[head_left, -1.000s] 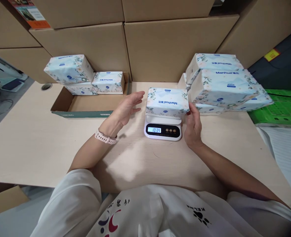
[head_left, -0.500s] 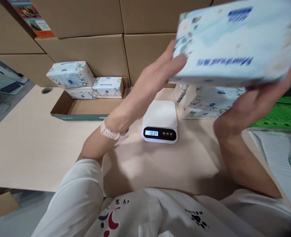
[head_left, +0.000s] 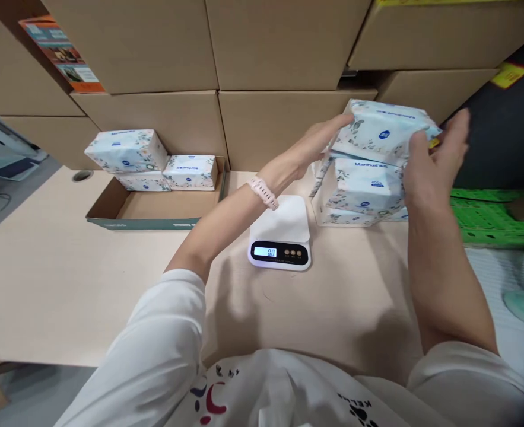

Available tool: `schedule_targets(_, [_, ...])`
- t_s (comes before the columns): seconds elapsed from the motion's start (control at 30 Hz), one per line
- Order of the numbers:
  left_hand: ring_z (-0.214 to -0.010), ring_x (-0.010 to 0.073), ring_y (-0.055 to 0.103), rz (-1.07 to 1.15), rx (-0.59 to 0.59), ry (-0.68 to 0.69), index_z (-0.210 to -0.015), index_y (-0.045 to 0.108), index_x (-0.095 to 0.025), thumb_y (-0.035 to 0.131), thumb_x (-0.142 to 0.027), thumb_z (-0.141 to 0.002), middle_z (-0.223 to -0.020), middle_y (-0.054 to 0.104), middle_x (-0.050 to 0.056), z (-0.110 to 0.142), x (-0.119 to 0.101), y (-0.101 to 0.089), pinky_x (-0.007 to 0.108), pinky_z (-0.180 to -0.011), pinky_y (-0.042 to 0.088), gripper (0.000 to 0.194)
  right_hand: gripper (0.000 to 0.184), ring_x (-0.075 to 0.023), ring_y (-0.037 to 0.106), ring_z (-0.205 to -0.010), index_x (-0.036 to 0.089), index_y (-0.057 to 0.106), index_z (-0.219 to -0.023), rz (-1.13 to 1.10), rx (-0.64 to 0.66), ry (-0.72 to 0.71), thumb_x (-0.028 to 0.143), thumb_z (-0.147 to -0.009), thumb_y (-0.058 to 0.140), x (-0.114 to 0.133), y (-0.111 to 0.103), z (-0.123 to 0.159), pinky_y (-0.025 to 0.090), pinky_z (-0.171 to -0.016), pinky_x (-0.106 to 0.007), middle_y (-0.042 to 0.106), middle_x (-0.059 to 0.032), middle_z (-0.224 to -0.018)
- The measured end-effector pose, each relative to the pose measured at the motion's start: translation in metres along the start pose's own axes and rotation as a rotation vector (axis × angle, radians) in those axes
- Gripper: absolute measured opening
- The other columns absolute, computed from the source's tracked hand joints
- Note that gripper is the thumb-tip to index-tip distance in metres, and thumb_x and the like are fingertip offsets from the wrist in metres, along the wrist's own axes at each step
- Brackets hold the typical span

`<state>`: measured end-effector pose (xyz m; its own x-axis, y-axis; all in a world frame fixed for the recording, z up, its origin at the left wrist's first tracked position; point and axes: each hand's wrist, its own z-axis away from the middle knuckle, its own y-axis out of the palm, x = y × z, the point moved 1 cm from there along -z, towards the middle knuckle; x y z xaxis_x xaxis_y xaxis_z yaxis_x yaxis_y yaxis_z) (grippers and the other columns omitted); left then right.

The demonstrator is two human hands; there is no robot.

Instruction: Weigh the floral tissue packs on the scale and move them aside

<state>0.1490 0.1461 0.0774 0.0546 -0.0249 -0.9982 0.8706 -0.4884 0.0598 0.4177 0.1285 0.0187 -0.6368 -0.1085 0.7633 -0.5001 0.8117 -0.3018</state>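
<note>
A pack of tissues [head_left: 386, 131] in pale blue floral wrapping sits at the top of the stack on the right, slightly tilted. My left hand [head_left: 319, 142] grips its left end, with most of the fingers hidden behind it. On its right end lies my right hand [head_left: 437, 163], thumb on the front face and fingers round the far side. Directly under it is another tissue pack [head_left: 368, 187], with more packs below and beside. The white digital scale [head_left: 282, 219] stands left of the stack, its display [head_left: 265, 252] reading 0.0 and its plate bare.
A shallow cardboard tray [head_left: 155, 224] on the left holds several tissue packs [head_left: 128, 151]. Stacked cardboard boxes [head_left: 283, 127] form a wall behind the table [head_left: 43, 279]. Green plastic crates [head_left: 484, 219] stand to the right.
Both hands have carried the tissue pack away from me and down onto the stack on the right. The scale reading has gone from 103.4 to 0.0.
</note>
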Motion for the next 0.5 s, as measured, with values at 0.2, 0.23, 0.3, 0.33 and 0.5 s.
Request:
schedule_targets(0.2, [-0.159, 0.0325, 0.062, -0.182, -0.518, 0.298, -0.112, 0.082, -0.024, 0.081, -0.036, -0.099, -0.146, 0.081, 0.003, 0.098, 0.003, -0.112, 0.047, -0.128, 0.056, 0.017, 0.056, -0.0281, 0.071, -0.147, 0.032, 0.068, -0.160, -0.348, -0.063, -0.596, 0.057, -0.110, 0.061, 0.074, -0.001, 0.064, 0.056, -0.121, -0.052, 0.073, -0.0051, -0.159])
schedule_targets(0.23, [-0.152, 0.0331, 0.066, -0.190, -0.652, 0.301, -0.108, 0.081, -0.024, 0.082, -0.036, -0.097, -0.138, 0.083, 0.005, 0.112, 0.009, -0.139, 0.046, -0.123, 0.059, 0.016, 0.053, -0.0280, 0.075, -0.139, 0.030, 0.072, -0.154, -0.396, 0.028, -0.588, 0.059, -0.111, 0.059, 0.090, 0.009, 0.077, 0.059, -0.117, -0.051, 0.076, -0.0075, -0.152])
schedule_targets(0.3, [-0.136, 0.0312, 0.072, -0.208, -0.915, 0.248, -0.104, 0.079, -0.024, 0.081, -0.034, -0.094, -0.126, 0.084, 0.008, 0.134, 0.024, -0.194, 0.043, -0.116, 0.061, 0.014, 0.050, -0.0276, 0.077, -0.133, 0.029, 0.076, -0.143, -0.443, 0.335, -0.497, 0.062, -0.112, 0.056, 0.121, 0.034, 0.104, 0.061, -0.118, -0.051, 0.079, -0.0091, -0.144])
schedule_targets(0.33, [-0.130, 0.0298, 0.074, -0.222, -1.027, 0.207, -0.102, 0.077, -0.023, 0.078, -0.030, -0.094, -0.120, 0.083, 0.009, 0.142, 0.032, -0.218, 0.042, -0.115, 0.061, 0.011, 0.048, -0.0278, 0.076, -0.135, 0.029, 0.077, -0.139, -0.455, 0.512, -0.433, 0.063, -0.113, 0.056, 0.136, 0.049, 0.118, 0.060, -0.122, -0.052, 0.080, -0.0085, -0.143])
schedule_targets(0.5, [-0.117, 0.0309, 0.075, -0.398, -1.245, 0.029, -0.096, 0.073, -0.020, 0.066, -0.023, -0.087, -0.109, 0.080, 0.012, 0.161, 0.067, -0.286, 0.045, -0.117, 0.059, 0.012, 0.047, -0.0285, 0.068, -0.148, 0.027, 0.077, -0.128, -0.494, 1.169, -0.090, 0.064, -0.114, 0.051, 0.191, 0.128, 0.169, 0.054, -0.131, -0.053, 0.077, -0.0084, -0.153])
